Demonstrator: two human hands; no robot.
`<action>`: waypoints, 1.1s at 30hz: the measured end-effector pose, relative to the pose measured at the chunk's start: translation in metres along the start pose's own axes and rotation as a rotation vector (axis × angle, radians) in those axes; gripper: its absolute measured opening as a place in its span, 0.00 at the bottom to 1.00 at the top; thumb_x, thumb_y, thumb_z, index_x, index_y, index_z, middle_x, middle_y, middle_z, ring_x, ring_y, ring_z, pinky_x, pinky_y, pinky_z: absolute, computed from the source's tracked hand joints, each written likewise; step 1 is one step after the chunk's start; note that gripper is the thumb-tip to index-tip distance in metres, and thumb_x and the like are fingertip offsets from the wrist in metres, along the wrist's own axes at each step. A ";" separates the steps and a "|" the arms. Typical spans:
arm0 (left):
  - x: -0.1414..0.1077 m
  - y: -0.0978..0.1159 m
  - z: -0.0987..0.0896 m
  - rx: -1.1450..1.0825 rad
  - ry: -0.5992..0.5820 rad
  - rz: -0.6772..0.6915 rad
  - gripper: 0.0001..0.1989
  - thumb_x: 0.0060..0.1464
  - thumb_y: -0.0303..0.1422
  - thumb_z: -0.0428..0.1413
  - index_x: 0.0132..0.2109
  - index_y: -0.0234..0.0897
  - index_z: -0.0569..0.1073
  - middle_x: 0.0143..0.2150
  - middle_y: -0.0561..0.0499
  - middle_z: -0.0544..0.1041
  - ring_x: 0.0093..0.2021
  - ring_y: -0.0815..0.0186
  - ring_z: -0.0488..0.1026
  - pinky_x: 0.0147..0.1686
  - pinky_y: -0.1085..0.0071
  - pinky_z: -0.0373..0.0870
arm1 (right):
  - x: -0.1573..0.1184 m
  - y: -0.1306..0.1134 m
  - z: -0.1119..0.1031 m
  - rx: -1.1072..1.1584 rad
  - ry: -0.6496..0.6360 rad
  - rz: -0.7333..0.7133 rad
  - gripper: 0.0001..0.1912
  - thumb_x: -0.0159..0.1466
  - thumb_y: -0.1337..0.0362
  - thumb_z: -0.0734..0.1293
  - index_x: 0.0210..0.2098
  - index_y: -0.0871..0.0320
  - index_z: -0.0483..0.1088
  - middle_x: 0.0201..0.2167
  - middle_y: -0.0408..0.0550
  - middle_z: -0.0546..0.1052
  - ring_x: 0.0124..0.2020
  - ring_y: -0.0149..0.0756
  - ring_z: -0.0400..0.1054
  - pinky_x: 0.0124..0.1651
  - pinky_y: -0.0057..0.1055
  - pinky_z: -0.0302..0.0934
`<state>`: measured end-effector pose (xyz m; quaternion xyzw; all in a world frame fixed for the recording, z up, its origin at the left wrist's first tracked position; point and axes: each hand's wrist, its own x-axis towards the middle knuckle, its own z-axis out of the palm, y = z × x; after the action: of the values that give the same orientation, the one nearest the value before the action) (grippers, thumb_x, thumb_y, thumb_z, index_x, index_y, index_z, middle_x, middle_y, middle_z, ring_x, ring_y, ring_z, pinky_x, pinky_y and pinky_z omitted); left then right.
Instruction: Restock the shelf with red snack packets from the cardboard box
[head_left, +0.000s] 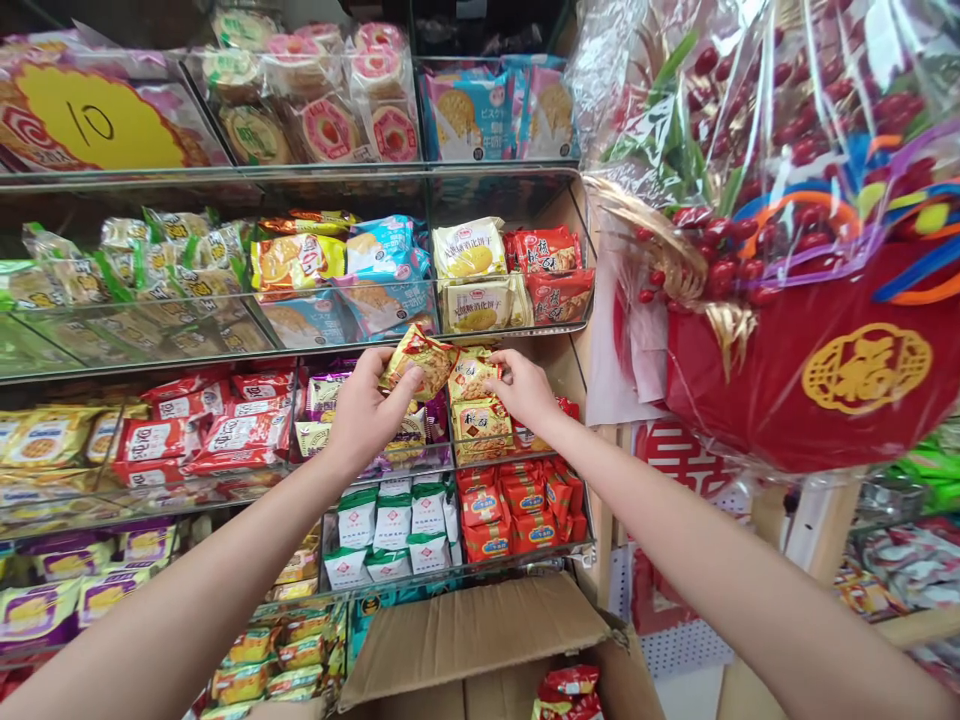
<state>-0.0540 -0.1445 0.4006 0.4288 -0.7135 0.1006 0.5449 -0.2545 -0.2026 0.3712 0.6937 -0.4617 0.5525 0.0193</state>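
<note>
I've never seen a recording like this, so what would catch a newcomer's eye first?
Probably the big red container with a gold emblem, wrapped in clear film at upper right. Next, the yellow sign marked "10" at upper left. Then, near the middle, the left hand holds a yellow packet while the right hand reaches to the packets beside it, above an open cardboard box.

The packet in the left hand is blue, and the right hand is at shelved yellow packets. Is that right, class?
Not blue: the head view shows the packet in the left hand is yellow. The right hand is indeed at shelved yellow packets.
</note>
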 end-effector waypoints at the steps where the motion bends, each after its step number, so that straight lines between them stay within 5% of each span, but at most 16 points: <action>1: -0.002 -0.001 -0.002 -0.007 -0.014 -0.004 0.15 0.50 0.42 0.51 0.42 0.40 0.66 0.36 0.53 0.73 0.35 0.66 0.70 0.31 0.71 0.65 | 0.001 -0.001 0.003 -0.013 -0.029 -0.010 0.16 0.53 0.69 0.66 0.42 0.60 0.68 0.32 0.46 0.72 0.31 0.33 0.65 0.40 0.32 0.60; 15: -0.050 -0.022 -0.014 0.022 -0.191 -0.111 0.16 0.50 0.44 0.50 0.43 0.41 0.66 0.36 0.53 0.74 0.32 0.67 0.70 0.30 0.71 0.66 | -0.024 0.007 0.010 -0.020 0.015 -0.145 0.08 0.58 0.66 0.63 0.38 0.59 0.68 0.41 0.53 0.63 0.46 0.39 0.62 0.52 0.37 0.57; 19: -0.061 -0.020 -0.012 0.065 -0.210 0.012 0.14 0.51 0.42 0.51 0.43 0.40 0.67 0.37 0.52 0.74 0.37 0.66 0.71 0.37 0.70 0.67 | -0.021 0.006 0.013 0.062 0.053 -0.010 0.14 0.52 0.68 0.66 0.40 0.60 0.66 0.43 0.53 0.63 0.35 0.34 0.66 0.46 0.36 0.61; 25: -0.078 -0.020 -0.013 0.092 -0.471 0.138 0.15 0.53 0.40 0.49 0.46 0.41 0.65 0.42 0.50 0.75 0.41 0.65 0.72 0.38 0.70 0.68 | -0.015 0.006 0.007 0.021 -0.085 0.069 0.09 0.51 0.66 0.67 0.33 0.58 0.69 0.32 0.46 0.70 0.31 0.34 0.66 0.42 0.37 0.61; 28: -0.086 -0.021 -0.013 0.093 -0.529 0.153 0.16 0.54 0.40 0.48 0.48 0.41 0.64 0.44 0.48 0.74 0.43 0.64 0.72 0.41 0.68 0.68 | -0.013 0.006 0.001 0.014 -0.093 0.036 0.05 0.52 0.65 0.66 0.29 0.59 0.71 0.33 0.47 0.70 0.36 0.36 0.67 0.44 0.36 0.60; 33: -0.092 -0.022 -0.010 0.067 -0.537 0.130 0.16 0.53 0.40 0.49 0.47 0.41 0.65 0.43 0.49 0.75 0.42 0.64 0.72 0.42 0.66 0.69 | -0.019 0.010 -0.008 0.032 -0.141 -0.157 0.14 0.56 0.58 0.65 0.39 0.58 0.71 0.45 0.52 0.68 0.45 0.37 0.65 0.48 0.36 0.58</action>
<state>-0.0278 -0.1054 0.3182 0.4113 -0.8546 0.0415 0.3142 -0.2663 -0.1924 0.3541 0.7649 -0.3974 0.5066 0.0188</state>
